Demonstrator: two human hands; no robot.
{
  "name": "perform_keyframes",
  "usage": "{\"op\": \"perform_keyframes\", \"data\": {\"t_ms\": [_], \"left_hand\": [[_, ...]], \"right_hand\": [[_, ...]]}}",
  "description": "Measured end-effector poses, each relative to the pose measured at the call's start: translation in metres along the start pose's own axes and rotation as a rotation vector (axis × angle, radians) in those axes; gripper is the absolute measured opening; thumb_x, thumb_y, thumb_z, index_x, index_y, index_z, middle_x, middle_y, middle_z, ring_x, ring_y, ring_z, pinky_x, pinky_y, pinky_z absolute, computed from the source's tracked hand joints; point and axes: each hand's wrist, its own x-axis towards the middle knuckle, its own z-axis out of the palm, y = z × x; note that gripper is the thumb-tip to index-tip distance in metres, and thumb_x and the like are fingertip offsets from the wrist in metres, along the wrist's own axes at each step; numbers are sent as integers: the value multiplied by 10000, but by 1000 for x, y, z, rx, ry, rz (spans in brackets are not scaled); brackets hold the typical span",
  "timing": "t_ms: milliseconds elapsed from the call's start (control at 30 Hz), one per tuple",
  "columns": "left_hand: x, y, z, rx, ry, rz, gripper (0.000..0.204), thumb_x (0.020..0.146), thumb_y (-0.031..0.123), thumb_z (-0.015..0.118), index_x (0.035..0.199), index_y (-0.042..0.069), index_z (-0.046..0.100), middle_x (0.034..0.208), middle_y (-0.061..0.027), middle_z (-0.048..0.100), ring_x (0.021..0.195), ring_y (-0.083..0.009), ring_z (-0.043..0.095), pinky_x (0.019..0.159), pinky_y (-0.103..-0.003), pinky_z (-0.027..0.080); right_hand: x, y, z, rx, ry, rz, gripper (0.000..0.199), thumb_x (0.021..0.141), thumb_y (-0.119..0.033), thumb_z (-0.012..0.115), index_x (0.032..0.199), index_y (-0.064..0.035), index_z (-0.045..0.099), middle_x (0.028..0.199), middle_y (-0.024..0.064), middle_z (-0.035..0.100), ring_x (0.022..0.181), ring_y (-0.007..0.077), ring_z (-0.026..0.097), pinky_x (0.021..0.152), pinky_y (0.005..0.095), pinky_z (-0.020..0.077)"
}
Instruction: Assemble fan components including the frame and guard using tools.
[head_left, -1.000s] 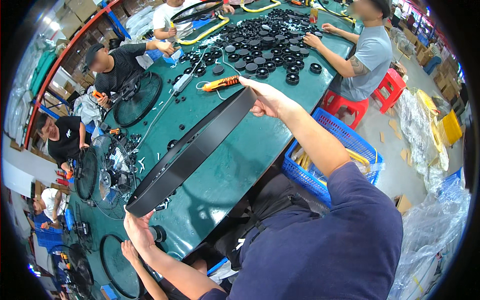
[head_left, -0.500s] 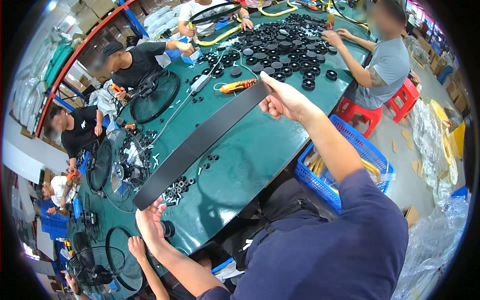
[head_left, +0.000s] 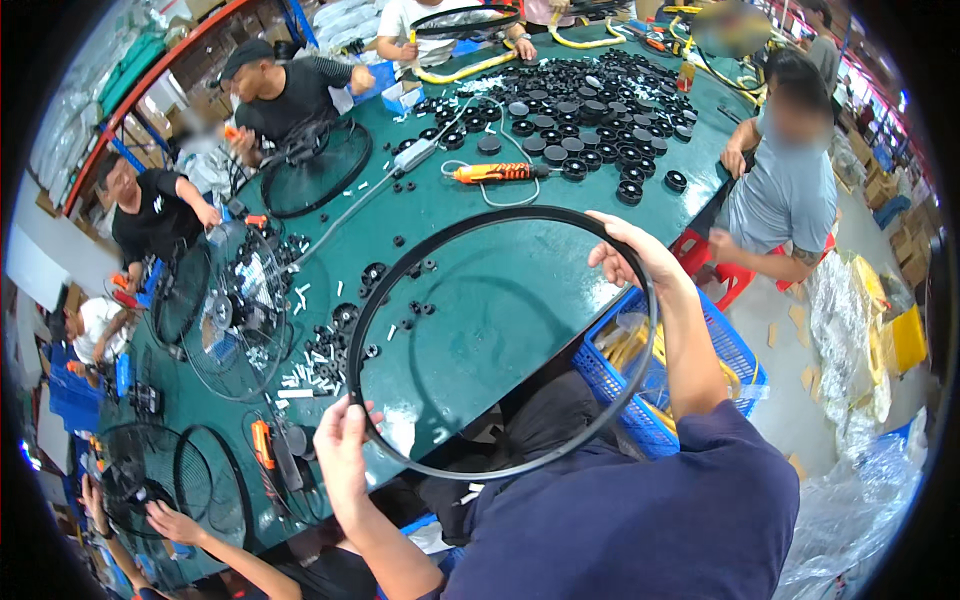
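A large thin black hoop (head_left: 540, 213) is tilted over the near side of the green table, its open middle facing up toward me. My left hand (head_left: 343, 455) grips its lower left side, with the thumb on the rim. At the upper right, my right hand (head_left: 650, 255) is closed round the hoop, fingers curled inside the ring. Through the hoop show the tabletop, the table's front edge and some small black knobs (head_left: 422, 309). Beyond the far rim lies an orange and black electric screwdriver (head_left: 498, 172).
Many round black parts (head_left: 590, 120) are heaped at the far side. White pins (head_left: 320, 368) and fan grilles (head_left: 235, 310) lie left, where co-workers sit. A second orange screwdriver (head_left: 262, 443) is near my left forearm. Right of the table stands a blue basket (head_left: 720, 335).
The hoop has turned from edge-on to face-on, so its opening now shows. My hands have swung lower and to the right with it. The person at right has lowered their hands from the table.
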Motion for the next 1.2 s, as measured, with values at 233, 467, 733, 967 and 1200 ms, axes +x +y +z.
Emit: {"op": "perform_keyframes", "data": {"t_ms": [233,467,733,967,1200], "left_hand": [[-29,-58,55,70,-102,-103,313,947,34,660,1234,-52,572,1080,-129,694,903,-158,670,811,-296,540],[-9,-94,19,393,150,-45,266,890,8,634,1146,-65,636,950,-148,739,822,-184,699,767,-339,549],[8,-59,11,284,161,24,355,905,56,654,1226,-80,591,999,-177,733,891,-221,712,780,-345,558],[-33,-79,96,376,20,-77,387,856,143,723,1170,-52,611,978,-229,717,901,-374,720,823,-444,556],[-20,-84,72,631,109,33,417,817,123,698,1178,-73,623,1043,-224,632,975,-402,630,870,-459,518]], "right_hand": [[-11,22,-42,32,87,49,737,966,-227,590,1608,-82,258,959,155,700,627,149,646,503,236,525],[44,84,2,32,156,108,679,944,-115,548,1588,-67,338,980,135,682,631,151,611,509,259,497],[60,54,10,-64,132,29,684,970,-178,555,1603,-93,310,983,116,683,633,137,611,511,249,486],[-5,30,-88,-2,129,76,687,983,-146,539,1613,-96,268,1040,154,705,720,213,683,586,277,549],[9,93,-79,-130,348,6,552,934,-31,571,1482,-7,508,1238,142,675,1124,255,668,936,336,563]]}}
